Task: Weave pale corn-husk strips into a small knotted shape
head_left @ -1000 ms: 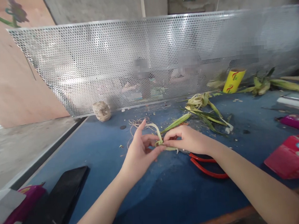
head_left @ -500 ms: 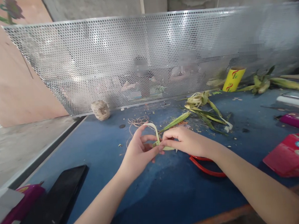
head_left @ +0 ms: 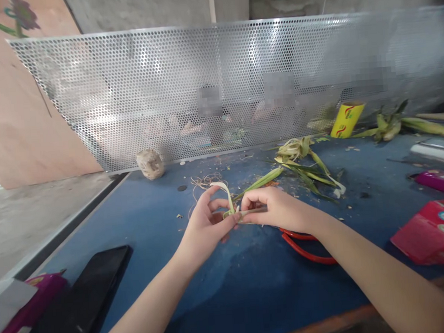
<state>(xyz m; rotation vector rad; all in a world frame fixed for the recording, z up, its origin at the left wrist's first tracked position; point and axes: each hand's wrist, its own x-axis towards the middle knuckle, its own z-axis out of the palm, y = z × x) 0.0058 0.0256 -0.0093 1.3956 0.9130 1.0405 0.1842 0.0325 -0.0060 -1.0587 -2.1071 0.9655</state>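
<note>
Pinched between the thumb and fingers of my left hand is a pale green corn husk strip, bent in a curve that rises over the fingers. My right hand grips another stretch of husk just to the right, close to my left thumb tip. Red-handled scissors lie on the table under my right wrist, their blades mostly hidden. Behind my left fingers is a loose tangle of thin brown string. A heap of corn husks lies beyond my right hand.
A perforated metal screen stands along the blue table's far edge, people behind it. A ball of twine, yellow roll and more husks sit before it. A black phone lies left, a red box right.
My right hand has drawn slightly right from my left thumb, with a length of husk now stretched between them. The curved strip leans a little further left. My left hand keeps its hold.
</note>
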